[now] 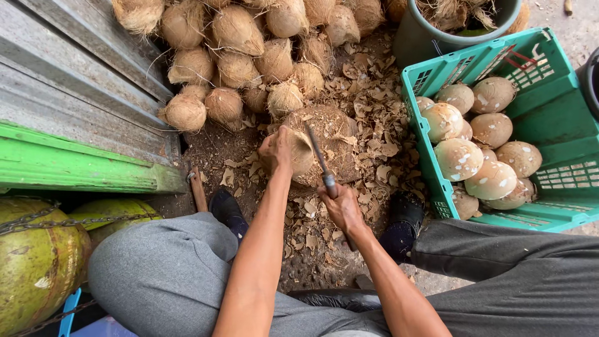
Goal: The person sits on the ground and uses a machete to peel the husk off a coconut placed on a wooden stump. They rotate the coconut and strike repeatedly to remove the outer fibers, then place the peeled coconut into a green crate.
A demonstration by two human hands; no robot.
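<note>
Landmark: round brown wooden chopping stump (334, 134), centre of view, surface scarred and littered w/ shell chips.

Left hand (276, 151): fingers curled tight round a tan, fibrous husked coconut (301, 151), holding it on the near-left edge of the stump. Coconut approx. round, pale brown, rough matted fibre on the visible side; face toward the blade looks flatter and paler. Far side hidden by the hand.

Right hand (342, 209): on the near side of the stump, fist closed round the handle of a long grey metal blade (318, 156). Blade runs up from the hand across the stump, lying just beside the coconut's right side; actual contact cannot be told.

Beyond the stump, far-left: heap of brown hairy unpeeled coconuts (237, 50), fibre intact. Right of the stump: green plastic lattice crate (549, 106) w/ smooth pale-tan peeled coconuts (458, 159), white flecks showing. Beyond the stump, far-right: grey-green round bucket (424, 37) w/ fibre scraps. All round the stump: brown shell chips (374, 100) on dirt ground.

Near side: person's grey trousers (162, 274) left, dark trousers right, dark shoes either side of the stump.
</note>
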